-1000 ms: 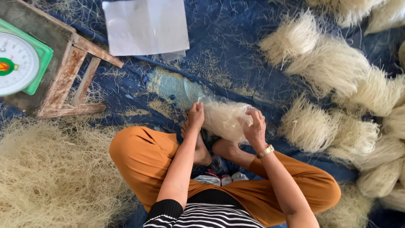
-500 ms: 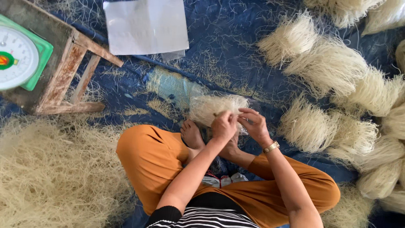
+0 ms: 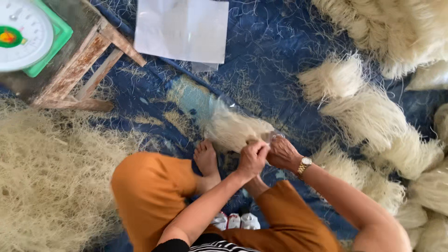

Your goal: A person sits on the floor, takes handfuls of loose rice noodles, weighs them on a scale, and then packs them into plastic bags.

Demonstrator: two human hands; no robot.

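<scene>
Blue tarpaulin (image 3: 280, 42), floor covering, carries all items below
Loose dry noodle heap (image 3: 46, 186), along its left edge
Tied pale noodle bundles (image 3: 373, 116), rows along its right edge
Wooden stool (image 3: 88, 60) with green-and-white scale (image 3: 25, 35), top left corner; white sheet (image 3: 182, 28) at top edge
Noodle bundle in clear bag (image 3: 233, 128), centre, just beyond a bare foot (image 3: 206, 161); half a second ago it lay spread between the hands, now gathered at its near end
Left hand (image 3: 252, 158) and right hand (image 3: 282, 153), touching, both pinching the bag mouth closed; judged: sealing stage
</scene>
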